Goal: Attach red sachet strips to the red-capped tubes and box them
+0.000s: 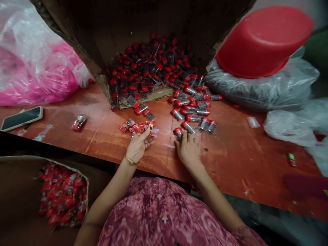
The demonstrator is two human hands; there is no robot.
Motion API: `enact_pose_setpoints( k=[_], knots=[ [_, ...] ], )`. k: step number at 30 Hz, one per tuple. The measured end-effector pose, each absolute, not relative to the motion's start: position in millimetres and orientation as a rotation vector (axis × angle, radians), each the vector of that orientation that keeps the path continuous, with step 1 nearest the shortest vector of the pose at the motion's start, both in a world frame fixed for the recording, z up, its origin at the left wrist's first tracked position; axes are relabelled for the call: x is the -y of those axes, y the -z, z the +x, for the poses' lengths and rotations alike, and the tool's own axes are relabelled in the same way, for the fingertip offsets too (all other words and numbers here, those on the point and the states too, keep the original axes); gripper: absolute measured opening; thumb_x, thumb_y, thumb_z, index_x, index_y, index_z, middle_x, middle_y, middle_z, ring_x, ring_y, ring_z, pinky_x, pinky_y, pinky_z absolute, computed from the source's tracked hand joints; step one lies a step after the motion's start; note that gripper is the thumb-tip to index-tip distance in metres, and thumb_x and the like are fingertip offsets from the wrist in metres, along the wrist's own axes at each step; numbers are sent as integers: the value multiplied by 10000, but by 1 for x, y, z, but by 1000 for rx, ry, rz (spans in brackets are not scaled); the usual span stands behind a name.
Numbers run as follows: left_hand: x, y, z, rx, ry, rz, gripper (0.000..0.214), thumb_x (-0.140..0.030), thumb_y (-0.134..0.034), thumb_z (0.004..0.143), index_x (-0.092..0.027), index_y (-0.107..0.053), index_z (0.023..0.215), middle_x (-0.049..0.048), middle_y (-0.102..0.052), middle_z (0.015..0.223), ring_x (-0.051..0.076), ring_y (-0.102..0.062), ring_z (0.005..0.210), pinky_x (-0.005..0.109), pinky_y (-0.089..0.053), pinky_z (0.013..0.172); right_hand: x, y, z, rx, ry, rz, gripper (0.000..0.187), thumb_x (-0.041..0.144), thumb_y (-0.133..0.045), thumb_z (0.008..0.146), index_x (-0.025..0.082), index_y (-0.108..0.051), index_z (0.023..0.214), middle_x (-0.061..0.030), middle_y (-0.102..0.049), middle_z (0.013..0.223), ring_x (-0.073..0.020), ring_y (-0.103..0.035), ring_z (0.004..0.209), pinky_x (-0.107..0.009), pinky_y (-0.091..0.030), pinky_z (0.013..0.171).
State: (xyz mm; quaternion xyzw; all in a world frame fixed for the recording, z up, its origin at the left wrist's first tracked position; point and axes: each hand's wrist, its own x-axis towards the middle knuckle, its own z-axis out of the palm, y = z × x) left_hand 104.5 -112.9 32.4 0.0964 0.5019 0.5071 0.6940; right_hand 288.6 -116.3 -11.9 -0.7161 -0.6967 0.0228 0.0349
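My left hand [137,145], with a gold bangle at the wrist, is closed around a fanned bunch of small red packets [139,128] just above the table edge. My right hand [189,148] rests on the red-brown table [230,153], its fingers curled onto a small red-capped vial [178,132]. Several more red-capped vials [194,109] lie loose just beyond it. They spill from a tipped cardboard box [102,41] that holds a heap of the same vials [148,68].
A lone red packet [79,122] and a phone [22,118] lie at the left. A pink-filled plastic bag [36,68] sits far left. At right are a red basin [261,41] on a grey bag [256,89] and clear bags [292,128]. A box of red packets [63,194] stands lower left.
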Motion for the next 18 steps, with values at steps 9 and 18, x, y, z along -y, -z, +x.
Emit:
enact_pose_setpoints(
  k=[9,18],
  knots=[
    [113,-35,108,-1085,-1056,252,177,-282,-732,685,-134,-659,747,22,-696,657,114,-650,616,199,-482,581,132,4,311,1908,-609,-1585,356,330,-437,869,133,-524,1152,-113,-649,940,-205,-605,753,-324,-493,666],
    [116,-37,111,-1089,-1025,497,301,-372,-798,557,-136,-672,694,22,-701,655,107,-620,588,216,-470,622,144,-24,286,1606,-1027,-1226,199,323,-567,808,186,-647,928,2,-620,734,-111,-536,619,-221,-445,571]
  ],
)
